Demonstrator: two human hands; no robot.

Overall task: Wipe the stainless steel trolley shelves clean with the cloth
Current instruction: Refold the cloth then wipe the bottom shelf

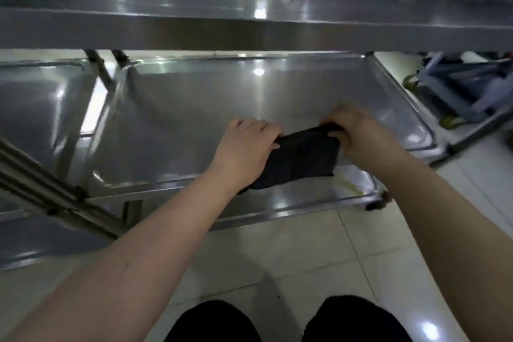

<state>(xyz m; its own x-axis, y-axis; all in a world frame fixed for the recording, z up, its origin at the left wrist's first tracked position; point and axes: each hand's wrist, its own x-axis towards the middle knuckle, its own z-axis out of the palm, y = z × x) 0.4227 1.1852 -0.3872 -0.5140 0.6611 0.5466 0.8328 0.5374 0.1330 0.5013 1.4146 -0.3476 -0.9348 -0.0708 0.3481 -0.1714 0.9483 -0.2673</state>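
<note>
head-worn view, looking down, close

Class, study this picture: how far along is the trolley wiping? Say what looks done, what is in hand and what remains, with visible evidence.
Done: unconfirmed; the top shelf shines, but that proves no wiping. In hand: the left hand and right hand grip the dark cloth over the lower shelf. Left: that shelf's wipe, and a yellowish mark low at the front right.
</note>
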